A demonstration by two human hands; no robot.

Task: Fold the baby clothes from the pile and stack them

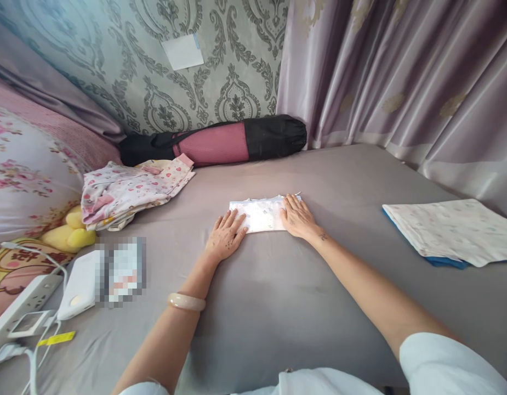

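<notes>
A small white folded cloth (260, 213) with a faint print lies on the grey bed sheet (278, 296). My left hand (226, 237) rests flat at the cloth's left end, fingers stretched out on its corner. A pale bangle sits on that wrist. My right hand (297, 216) lies flat on the cloth's right end, fingers spread. Both hands press on the cloth and hold nothing.
A pile of pink-printed clothes (130, 192) lies at the left, a yellow plush toy (70, 233) beside it. A rolled mat in a black bag (220, 142) lies against the wall. Folded cloths (450, 230) are stacked at the right. A power strip (23, 304) and white device (78, 285) sit near left.
</notes>
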